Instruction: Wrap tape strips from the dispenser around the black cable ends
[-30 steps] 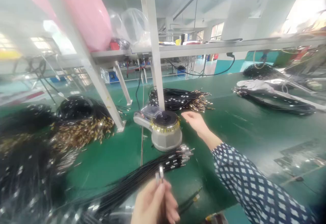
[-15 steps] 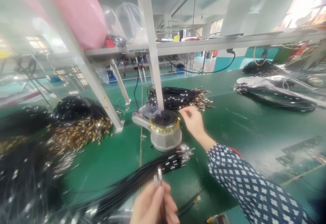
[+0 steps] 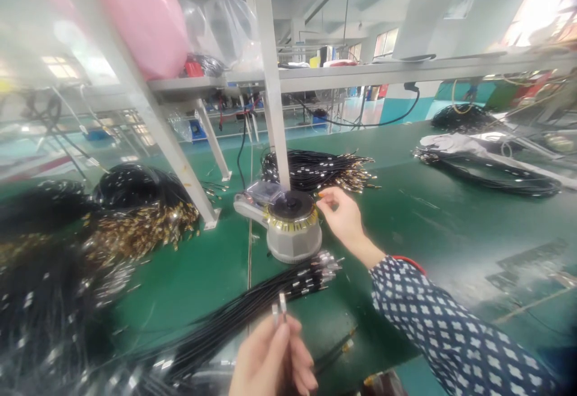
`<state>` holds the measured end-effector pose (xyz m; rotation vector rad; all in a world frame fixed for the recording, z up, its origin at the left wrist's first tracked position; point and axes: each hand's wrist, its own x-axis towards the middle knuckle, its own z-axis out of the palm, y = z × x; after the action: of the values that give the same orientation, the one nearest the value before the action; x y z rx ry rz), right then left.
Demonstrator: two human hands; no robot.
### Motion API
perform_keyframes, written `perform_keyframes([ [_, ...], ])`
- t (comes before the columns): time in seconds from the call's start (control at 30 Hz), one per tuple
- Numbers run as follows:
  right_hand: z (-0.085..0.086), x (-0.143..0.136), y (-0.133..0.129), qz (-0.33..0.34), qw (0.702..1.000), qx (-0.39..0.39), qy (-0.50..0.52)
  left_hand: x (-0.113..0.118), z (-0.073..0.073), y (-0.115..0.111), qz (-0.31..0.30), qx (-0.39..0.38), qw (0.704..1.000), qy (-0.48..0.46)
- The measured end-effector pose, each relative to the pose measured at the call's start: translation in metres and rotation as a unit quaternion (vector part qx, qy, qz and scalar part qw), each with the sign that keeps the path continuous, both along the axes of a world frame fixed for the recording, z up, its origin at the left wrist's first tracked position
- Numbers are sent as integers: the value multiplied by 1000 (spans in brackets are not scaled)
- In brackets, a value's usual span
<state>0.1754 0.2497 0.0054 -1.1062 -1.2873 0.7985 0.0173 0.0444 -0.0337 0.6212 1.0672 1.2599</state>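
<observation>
My left hand [image 3: 274, 357] is closed on black cables at the bottom centre, with their silvery connector ends [image 3: 282, 303] sticking up above the fingers. My right hand [image 3: 343, 217] reaches to the right side of a round grey tape dispenser [image 3: 294, 243] with a black top and yellowish tape pieces round its rim. Thumb and index finger are pinched beside that rim; whatever lies between them is too small to make out. A bundle of black cables with silvery ends [image 3: 311, 276] lies between the dispenser and my left hand.
Behind the dispenser lies a cable bundle [image 3: 315, 167] with gold tips. Large cable piles [image 3: 144, 228] fill the left. Metal posts [image 3: 273, 83] hold a shelf [image 3: 333, 77] above the green table [image 3: 392, 216]. More coils [image 3: 496, 173] lie at right.
The view has shifted slightly. My right hand stays beside the dispenser, its pinch nearly unchanged, and my left hand still holds the cables.
</observation>
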Motion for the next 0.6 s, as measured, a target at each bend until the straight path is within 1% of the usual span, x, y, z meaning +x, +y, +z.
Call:
perform_keyframes([
  [0.07, 4, -1, -15, 6, 1000, 23, 6, 2, 2, -2, 11, 4, 1000, 7],
  [0.1, 5, -1, -25, 19, 999, 23, 12, 2, 3, -2, 19, 6, 1000, 10],
  [0.17, 3, -3, -50, 73, 997, -4, 22, 4, 6, -4, 36, 8, 999, 13],
  [0.23, -2, -4, -77, 157, 985, -62, 33, 4, 9, -5, 47, 9, 999, 14],
  [0.27, -5, -5, -91, 217, 968, -118, 53, 4, 11, -5, 41, 11, 999, 19],
  [0.3, -8, -5, -104, 253, 951, -164, 75, 4, 12, -6, 44, 13, 999, 22],
  [0.33, -10, -7, -116, 275, 936, -195, 99, 4, 13, -6, 44, 15, 999, 24],
  [0.37, -12, -8, -126, 290, 924, -218, 120, 4, 14, -6, 45, 16, 998, 28],
  [0.43, -15, -11, -140, 293, 916, -233, 145, 4, 16, -8, 52, 17, 998, 38],
  [0.5, -17, -15, -148, 287, 917, -230, 153, 5, 17, -9, 59, 19, 997, 56],
  [0.6, -20, -19, -153, 276, 925, -211, 153, 5, 18, -11, 68, 24, 994, 77],
])
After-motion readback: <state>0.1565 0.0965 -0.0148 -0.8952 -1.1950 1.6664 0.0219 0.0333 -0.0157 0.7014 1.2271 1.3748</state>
